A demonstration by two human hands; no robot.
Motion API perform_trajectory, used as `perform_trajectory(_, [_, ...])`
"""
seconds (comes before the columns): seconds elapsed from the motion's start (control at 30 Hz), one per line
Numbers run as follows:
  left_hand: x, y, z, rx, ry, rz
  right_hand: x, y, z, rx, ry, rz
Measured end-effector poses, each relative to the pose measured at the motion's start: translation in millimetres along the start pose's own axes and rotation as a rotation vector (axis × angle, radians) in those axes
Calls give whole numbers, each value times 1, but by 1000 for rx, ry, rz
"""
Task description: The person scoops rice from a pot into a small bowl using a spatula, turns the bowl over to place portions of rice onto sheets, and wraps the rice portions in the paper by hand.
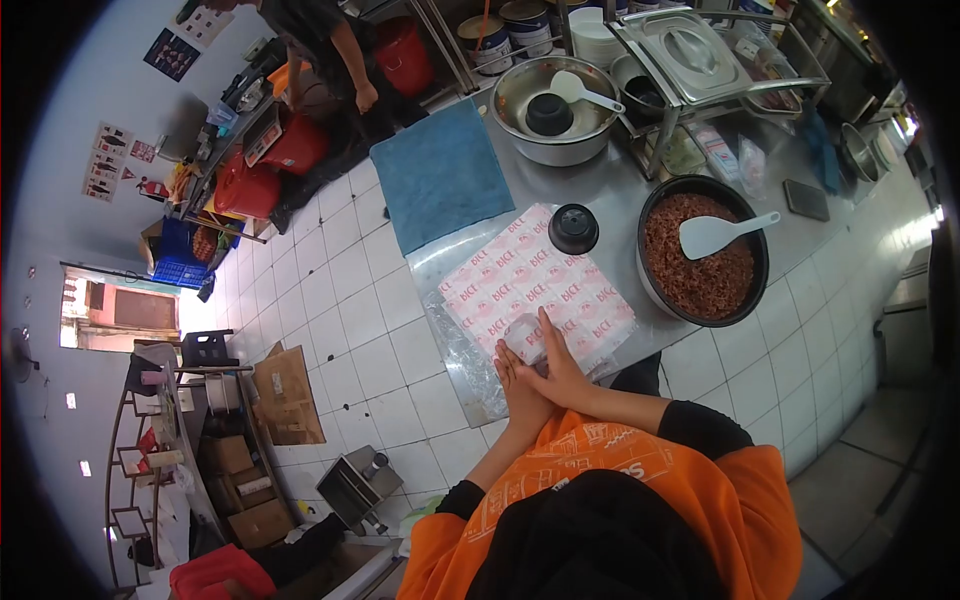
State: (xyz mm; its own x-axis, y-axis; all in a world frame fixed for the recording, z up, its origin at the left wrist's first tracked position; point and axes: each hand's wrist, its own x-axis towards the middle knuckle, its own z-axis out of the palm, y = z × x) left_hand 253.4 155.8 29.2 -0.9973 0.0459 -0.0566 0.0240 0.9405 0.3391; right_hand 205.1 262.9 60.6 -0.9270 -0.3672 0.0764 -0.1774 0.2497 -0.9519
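Note:
My left hand (522, 390) and my right hand (562, 372) are close together over the near edge of the steel table. A clear, crinkled plastic piece (526, 336) is held between them; whether anything is inside it I cannot make out. Beneath lie sheets of white paper with pink print (500, 275). A small black bowl (573, 230) sits on the paper's far corner. To the right stands a black pot (762, 275) of reddish-brown cooked rice (690, 285), with a white rice paddle (708, 240) lying on the rice.
A large steel bowl (550, 152) at the back holds another black bowl (549, 115) and a white paddle (580, 90). A blue cloth (440, 180) covers the table's left corner. A metal rack (655, 140) bears a lidded steel pan (690, 55). Another person (335, 50) stands at the far left.

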Motion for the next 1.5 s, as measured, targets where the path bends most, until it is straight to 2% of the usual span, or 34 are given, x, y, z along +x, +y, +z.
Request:
perform_trajectory(0.03, [-1,-1,1,-23,3,-6,3,-7,1,169,8,45])
perform_trajectory(0.2, [1,-3,9,-140,40,-22,19,3,10,102,33,113])
perform_trajectory(0.3, [-2,-4,-4,-204,-42,-52,24,10,11,152,91,98])
perform_trajectory(0.33, [-2,-8,-6,-405,11,-10,28,13,13,176,119,86])
perform_trajectory(0.4, [-3,-13,-17,-801,108,74,31,17,13,501,85,258])
perform_trajectory(0.43, [-2,-11,-25,-1116,92,-16,31,17,13,665,64,348])
perform_trajectory(0.5, [0,-4,-39,-1746,51,-214,29,12,9,666,14,300])
perform_trajectory(0.6, [1,-23,-32,-2043,65,-300,27,3,6,568,-20,154])
perform_trajectory(0.7, [4,-26,-40,-2079,-27,-349,19,-4,5,269,-65,-59])
perform_trajectory(0.8, [5,-25,-27,-1917,86,-518,12,-24,4,-25,18,-228])
perform_trajectory(0.9, [18,-11,-37,-1992,105,-419,16,-30,0,-252,101,-270])
perform_trajectory(0.93, [17,-13,-31,-2010,113,-452,15,-30,-1,-321,110,-263])
perform_trajectory(1.03, [23,-18,-27,-1979,135,-493,19,-26,-9,107,-117,-89])
perform_trajectory(1.1, [29,-15,-37,-1871,159,-471,23,-12,-8,129,-89,-104])
perform_trajectory(1.13, [38,-20,-44,-1624,136,-462,24,-9,-8,142,-76,-110])
perform_trajectory(1.2, [66,-39,-66,-1136,94,-434,20,-2,-18,-447,-82,-87])
perform_trajectory(1.23, [83,-43,-85,-1022,57,-417,16,1,-26,-743,-86,-76])
perform_trajectory(1.27, [102,-50,-105,-907,24,-396,10,9,-31,-790,-105,-101])
perform_trajectory(1.33, [149,-96,-102,-757,-135,-256,-11,25,-34,-882,-134,-150])
perform_trajectory(1.43, [202,-127,-99,-630,-129,-118,-35,17,-32,-862,-155,-39])
perform_trajectory(1.5, [230,-134,-101,-425,-265,-1,-32,13,-36,-799,-190,35])
